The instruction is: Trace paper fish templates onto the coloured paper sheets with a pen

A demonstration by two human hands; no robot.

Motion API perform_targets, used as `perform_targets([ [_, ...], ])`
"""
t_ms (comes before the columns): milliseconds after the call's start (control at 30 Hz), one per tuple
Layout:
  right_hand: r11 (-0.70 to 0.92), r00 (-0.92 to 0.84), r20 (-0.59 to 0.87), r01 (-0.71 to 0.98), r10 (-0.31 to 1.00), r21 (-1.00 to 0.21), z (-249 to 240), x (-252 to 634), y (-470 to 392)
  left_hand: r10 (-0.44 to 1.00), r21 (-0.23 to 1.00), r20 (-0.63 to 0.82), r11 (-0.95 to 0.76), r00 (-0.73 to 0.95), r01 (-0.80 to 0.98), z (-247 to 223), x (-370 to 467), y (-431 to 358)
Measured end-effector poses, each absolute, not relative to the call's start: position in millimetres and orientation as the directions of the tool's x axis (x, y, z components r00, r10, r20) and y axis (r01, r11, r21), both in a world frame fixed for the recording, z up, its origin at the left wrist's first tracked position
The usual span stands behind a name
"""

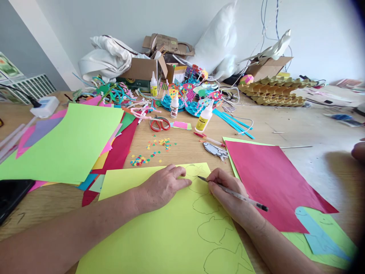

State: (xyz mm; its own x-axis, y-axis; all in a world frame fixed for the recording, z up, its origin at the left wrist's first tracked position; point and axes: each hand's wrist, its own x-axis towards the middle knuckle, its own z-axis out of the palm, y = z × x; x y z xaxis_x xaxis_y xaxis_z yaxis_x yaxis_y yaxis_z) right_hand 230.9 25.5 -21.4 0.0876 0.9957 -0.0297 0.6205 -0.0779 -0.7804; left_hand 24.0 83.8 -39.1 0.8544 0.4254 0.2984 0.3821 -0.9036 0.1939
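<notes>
A large yellow sheet (148, 236) lies on the wooden table, with several fish outlines (214, 229) drawn down its right side. My left hand (164, 186) rests on the upper part of the sheet, its fingers apart and nothing held, thumb and forefinger beside the topmost outlines. In my right hand (228, 190) is a black-capped pen (242, 197), pinched between the fingers, its tip at the sheet's top outline. Just beyond the sheet's top edge lies a grey paper fish (215, 149).
Green sheets (62, 144) are piled at left, a red sheet (273, 182) at right. Farther back are red scissors (160, 124), a glue bottle (204, 118), confetti (139, 160), pipe cleaners (114, 93), egg cartons (270, 92) and boxes. Another person's fingers (358, 151) show at the right edge.
</notes>
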Motion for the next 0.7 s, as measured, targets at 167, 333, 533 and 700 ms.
perform_targets([
  [167, -0.084, 0.102, -0.025, 0.626, 0.994, -0.775, -20.7, 230.8, 25.4, 0.429, 0.192, 0.299, -0.902, 0.853, 0.386, -38.6, 24.6, 84.1],
  [333, -0.090, 0.111, -0.025, 0.635, 0.994, -0.767, -19.2, 228.8, 25.3, 0.429, 0.188, 0.294, -0.902, 0.854, 0.388, -38.1, 24.1, 83.7],
  [533, -0.058, 0.103, 0.009, 0.631, 0.995, -0.774, -20.3, 230.0, 24.7, 0.427, 0.190, 0.299, -0.903, 0.853, 0.385, -38.4, 24.6, 84.1],
  [700, -0.068, 0.192, 0.019, 0.434, 0.981, -0.898, -23.4, 235.0, 27.0, 0.427, 0.187, 0.303, -0.903, 0.852, 0.386, -38.5, 24.3, 83.8],
])
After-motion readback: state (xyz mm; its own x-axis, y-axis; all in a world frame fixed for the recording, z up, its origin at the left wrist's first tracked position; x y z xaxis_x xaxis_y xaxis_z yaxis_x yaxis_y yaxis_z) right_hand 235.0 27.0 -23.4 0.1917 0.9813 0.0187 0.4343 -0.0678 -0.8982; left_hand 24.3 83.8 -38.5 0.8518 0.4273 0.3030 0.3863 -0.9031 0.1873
